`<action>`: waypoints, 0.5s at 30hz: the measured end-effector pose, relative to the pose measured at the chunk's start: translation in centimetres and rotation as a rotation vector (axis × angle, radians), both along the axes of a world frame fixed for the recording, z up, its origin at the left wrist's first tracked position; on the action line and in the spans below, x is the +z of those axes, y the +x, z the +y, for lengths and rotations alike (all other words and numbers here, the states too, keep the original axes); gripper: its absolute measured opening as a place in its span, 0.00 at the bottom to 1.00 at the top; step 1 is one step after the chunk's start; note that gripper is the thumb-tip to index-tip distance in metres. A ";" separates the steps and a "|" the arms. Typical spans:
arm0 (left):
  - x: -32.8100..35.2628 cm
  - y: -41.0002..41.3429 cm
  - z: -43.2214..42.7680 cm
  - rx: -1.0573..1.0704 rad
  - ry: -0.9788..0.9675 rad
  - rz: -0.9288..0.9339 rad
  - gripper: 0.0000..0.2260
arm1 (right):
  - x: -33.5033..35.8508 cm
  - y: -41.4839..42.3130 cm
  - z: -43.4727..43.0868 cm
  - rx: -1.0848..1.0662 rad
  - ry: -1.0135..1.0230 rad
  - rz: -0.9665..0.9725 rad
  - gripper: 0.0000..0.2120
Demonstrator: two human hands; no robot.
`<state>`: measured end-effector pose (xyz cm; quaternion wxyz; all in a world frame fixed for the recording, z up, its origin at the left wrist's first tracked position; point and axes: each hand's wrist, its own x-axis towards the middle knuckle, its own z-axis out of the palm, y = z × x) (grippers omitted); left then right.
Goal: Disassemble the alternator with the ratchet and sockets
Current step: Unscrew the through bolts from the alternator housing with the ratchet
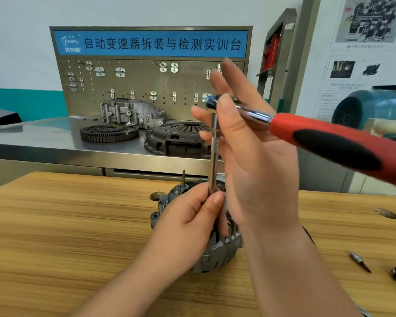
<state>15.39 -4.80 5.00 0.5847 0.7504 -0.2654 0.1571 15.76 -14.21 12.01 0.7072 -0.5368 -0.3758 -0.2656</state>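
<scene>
One ratchet [318, 138] – right hand [256, 170] pinches head; left hand [188, 223] pinches one extension [215, 143] – one alternator [217, 250] below.

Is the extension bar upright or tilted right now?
Upright: the extension bar runs near vertical from the ratchet down toward the alternator, its lower end pinched by the left hand.

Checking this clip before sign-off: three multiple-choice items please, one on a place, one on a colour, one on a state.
1. Where does the alternator sit?
A. on the floor
B. on the wooden table
C. in a vice

2. What colour is the handle of the ratchet?
A. blue
B. yellow and grey
C. red and black

3. What is the left hand doing?
A. pinching the extension bar
B. lying flat on the table
C. gripping a screwdriver

B: it rests on the wood-grain top. C: red grip, black inlay. A: thumb and fingers close on its lower end.
</scene>
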 end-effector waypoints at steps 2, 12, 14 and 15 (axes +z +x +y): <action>0.0 0.0 0.0 -0.026 -0.014 0.006 0.16 | 0.1 -0.1 0.0 0.099 0.071 0.062 0.13; 0.0 0.1 -0.1 0.008 -0.025 -0.005 0.14 | 0.1 -0.2 -0.1 0.042 0.052 0.051 0.13; -0.1 0.2 -0.1 0.023 -0.020 0.003 0.14 | 0.2 -0.3 0.0 0.033 0.035 -0.016 0.15; -0.2 0.3 -0.1 0.021 -0.026 0.007 0.14 | 0.2 -0.3 0.0 0.050 0.045 -0.005 0.15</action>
